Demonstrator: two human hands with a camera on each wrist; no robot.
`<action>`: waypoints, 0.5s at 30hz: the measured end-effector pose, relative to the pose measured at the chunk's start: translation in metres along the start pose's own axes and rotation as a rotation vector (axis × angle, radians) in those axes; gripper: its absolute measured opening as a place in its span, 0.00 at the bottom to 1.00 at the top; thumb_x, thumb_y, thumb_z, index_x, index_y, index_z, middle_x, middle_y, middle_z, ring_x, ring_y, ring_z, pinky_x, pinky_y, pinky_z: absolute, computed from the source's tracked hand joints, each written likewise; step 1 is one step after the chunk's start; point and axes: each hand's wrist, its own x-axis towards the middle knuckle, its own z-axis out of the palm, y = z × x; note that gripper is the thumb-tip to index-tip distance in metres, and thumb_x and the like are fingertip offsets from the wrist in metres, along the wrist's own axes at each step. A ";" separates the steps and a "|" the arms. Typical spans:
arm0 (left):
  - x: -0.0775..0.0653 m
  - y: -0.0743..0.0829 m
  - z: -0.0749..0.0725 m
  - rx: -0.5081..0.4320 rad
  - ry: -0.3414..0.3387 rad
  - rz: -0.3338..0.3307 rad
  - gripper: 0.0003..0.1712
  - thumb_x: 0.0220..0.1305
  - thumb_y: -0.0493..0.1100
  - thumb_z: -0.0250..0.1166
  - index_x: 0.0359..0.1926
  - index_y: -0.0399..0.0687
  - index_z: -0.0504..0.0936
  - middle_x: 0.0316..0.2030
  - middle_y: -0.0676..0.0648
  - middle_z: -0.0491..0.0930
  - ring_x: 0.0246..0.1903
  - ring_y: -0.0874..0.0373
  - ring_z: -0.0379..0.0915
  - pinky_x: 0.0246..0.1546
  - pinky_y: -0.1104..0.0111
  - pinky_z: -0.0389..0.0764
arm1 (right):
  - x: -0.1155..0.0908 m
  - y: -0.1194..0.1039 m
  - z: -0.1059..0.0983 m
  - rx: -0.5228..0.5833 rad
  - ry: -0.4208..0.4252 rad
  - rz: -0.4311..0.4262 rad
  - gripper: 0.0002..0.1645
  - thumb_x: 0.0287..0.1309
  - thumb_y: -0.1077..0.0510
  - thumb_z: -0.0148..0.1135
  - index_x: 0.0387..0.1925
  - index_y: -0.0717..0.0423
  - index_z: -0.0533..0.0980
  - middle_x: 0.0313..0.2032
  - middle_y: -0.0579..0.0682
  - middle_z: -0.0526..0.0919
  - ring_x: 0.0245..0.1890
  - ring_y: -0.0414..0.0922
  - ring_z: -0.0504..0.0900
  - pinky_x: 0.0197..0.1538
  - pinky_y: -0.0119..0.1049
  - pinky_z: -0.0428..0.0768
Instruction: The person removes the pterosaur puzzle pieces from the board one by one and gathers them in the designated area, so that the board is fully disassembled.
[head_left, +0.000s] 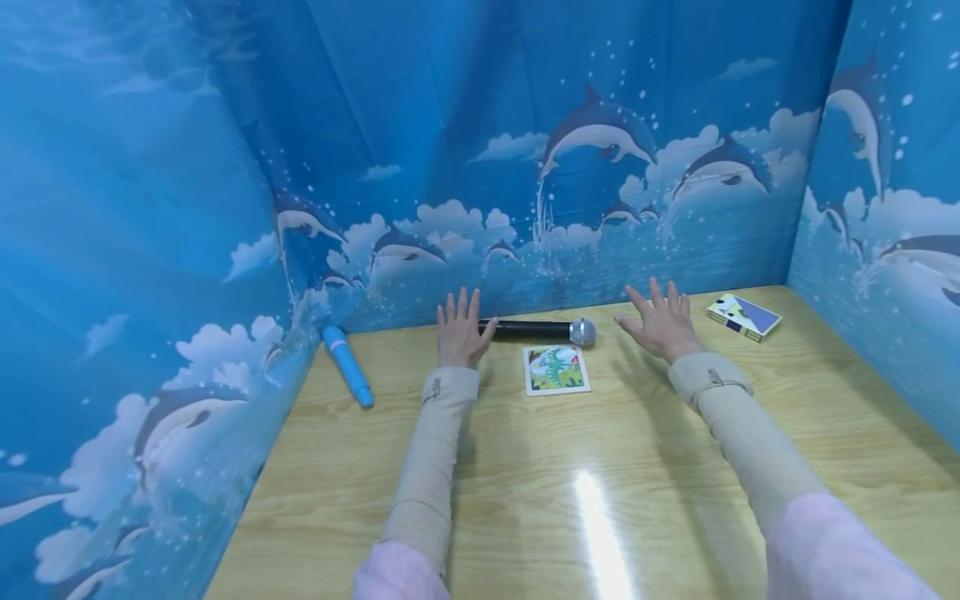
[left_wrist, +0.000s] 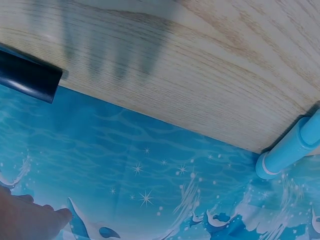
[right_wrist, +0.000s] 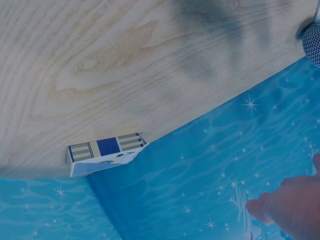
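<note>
My left hand [head_left: 460, 335] is spread with straight fingers over the back of the table, overlapping the handle end of a black microphone [head_left: 536, 330] in the head view. Its silver mesh head points right. Below the microphone lies a square dinosaur picture puzzle [head_left: 557, 370] with a pale border. To the right, my right hand [head_left: 662, 327] is also spread, palm down, holding nothing. It hovers between the microphone and a small card box [head_left: 744, 317]; its shadow falls on the wood. Fingers of each hand show at the lower corners of the wrist views.
A blue cylindrical object [head_left: 348, 367] lies at the left edge of the wooden table [head_left: 525, 500]. Blue dolphin-printed cloth [head_left: 480, 167] hangs behind the table and along both sides. A bright light reflection crosses the front of the tabletop.
</note>
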 end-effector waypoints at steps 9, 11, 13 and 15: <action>0.001 0.001 0.005 0.035 -0.022 0.020 0.42 0.73 0.67 0.39 0.78 0.51 0.46 0.77 0.41 0.47 0.76 0.41 0.43 0.76 0.48 0.50 | -0.002 -0.007 0.013 0.057 -0.010 -0.012 0.44 0.72 0.37 0.41 0.77 0.55 0.44 0.74 0.72 0.33 0.72 0.74 0.26 0.71 0.71 0.30; 0.000 0.003 0.008 0.050 -0.027 0.027 0.42 0.73 0.68 0.38 0.78 0.52 0.46 0.77 0.42 0.48 0.76 0.41 0.44 0.75 0.48 0.51 | -0.003 -0.009 0.022 0.061 -0.013 -0.028 0.43 0.72 0.38 0.41 0.77 0.55 0.45 0.74 0.72 0.33 0.72 0.74 0.28 0.71 0.71 0.31; -0.002 0.006 0.014 0.047 -0.033 0.037 0.42 0.73 0.68 0.38 0.78 0.52 0.46 0.77 0.42 0.48 0.76 0.41 0.45 0.75 0.48 0.52 | -0.007 -0.011 0.032 0.068 -0.017 -0.043 0.42 0.72 0.38 0.42 0.77 0.55 0.46 0.74 0.72 0.35 0.72 0.75 0.30 0.71 0.71 0.32; -0.006 0.011 0.020 0.018 -0.041 0.057 0.42 0.73 0.67 0.39 0.77 0.51 0.47 0.77 0.41 0.48 0.75 0.40 0.45 0.75 0.48 0.52 | -0.012 -0.014 0.042 0.069 -0.021 -0.065 0.42 0.72 0.39 0.43 0.76 0.55 0.47 0.74 0.72 0.36 0.72 0.75 0.33 0.71 0.71 0.34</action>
